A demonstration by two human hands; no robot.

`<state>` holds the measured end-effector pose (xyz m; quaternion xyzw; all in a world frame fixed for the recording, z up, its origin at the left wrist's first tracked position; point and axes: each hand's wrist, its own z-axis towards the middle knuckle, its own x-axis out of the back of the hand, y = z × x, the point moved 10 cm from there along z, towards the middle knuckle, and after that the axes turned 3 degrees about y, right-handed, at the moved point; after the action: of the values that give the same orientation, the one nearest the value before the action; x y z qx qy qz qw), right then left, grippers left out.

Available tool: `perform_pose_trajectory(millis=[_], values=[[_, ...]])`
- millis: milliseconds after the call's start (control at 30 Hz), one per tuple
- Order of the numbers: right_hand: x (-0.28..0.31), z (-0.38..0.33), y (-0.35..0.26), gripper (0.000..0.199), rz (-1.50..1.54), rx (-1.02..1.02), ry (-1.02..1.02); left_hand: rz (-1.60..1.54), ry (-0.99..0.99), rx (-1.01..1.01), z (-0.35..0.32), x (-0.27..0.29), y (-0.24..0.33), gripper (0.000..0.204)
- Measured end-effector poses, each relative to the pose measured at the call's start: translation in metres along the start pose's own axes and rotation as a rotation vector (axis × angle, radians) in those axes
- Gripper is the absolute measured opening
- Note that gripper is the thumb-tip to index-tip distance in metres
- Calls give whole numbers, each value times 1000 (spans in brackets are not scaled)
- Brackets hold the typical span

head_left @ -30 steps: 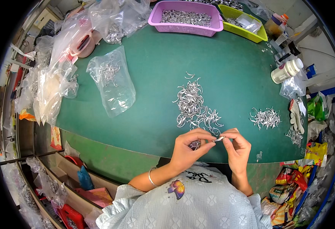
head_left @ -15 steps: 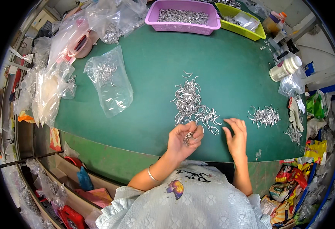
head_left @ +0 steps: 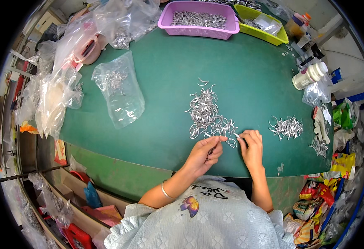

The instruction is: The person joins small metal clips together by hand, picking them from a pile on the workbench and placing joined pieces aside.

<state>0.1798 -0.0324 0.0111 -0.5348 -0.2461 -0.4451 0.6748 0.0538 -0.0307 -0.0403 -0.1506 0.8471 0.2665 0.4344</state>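
A heap of small curved silvery metal pieces point(head_left: 203, 110) lies on the green tabletop point(head_left: 165, 79), with a few strays trailing to its lower right. At the near end of this heap is my left hand point(head_left: 204, 155), its fingers curled shut round some of the curved metal pieces, which they mostly cover. Just to the right, my right hand point(head_left: 252, 150) pinches one curved metal piece point(head_left: 236, 135) between thumb and forefinger. A smaller pile of the same pieces point(head_left: 288, 127) sits farther right, apart from both hands.
On the left lies a clear plastic bag point(head_left: 128, 103) with metal pieces inside. A purple basket point(head_left: 202, 31) and a yellow-green basket point(head_left: 279, 40) stand at the far edge. A white bottle point(head_left: 308, 75) and a glove point(head_left: 321, 126) lie along the right side.
My right hand has closed from spread fingers into a pinch on a metal piece. My left hand has turned, thumb and forefinger now pointing right, hiding more of the pieces it holds.
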Motion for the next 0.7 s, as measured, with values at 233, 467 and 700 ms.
perform_pose_trajectory(millis=[233,467,700], values=[[42,9,-43,15,219,119,111,301,111,-148,-5,1,13,20],[59,5,-84,19,59,326,85,639,140,-411,-20,-24,39,12],[76,10,-74,23,496,114,154,660,132,-480,-28,-26,45,11]])
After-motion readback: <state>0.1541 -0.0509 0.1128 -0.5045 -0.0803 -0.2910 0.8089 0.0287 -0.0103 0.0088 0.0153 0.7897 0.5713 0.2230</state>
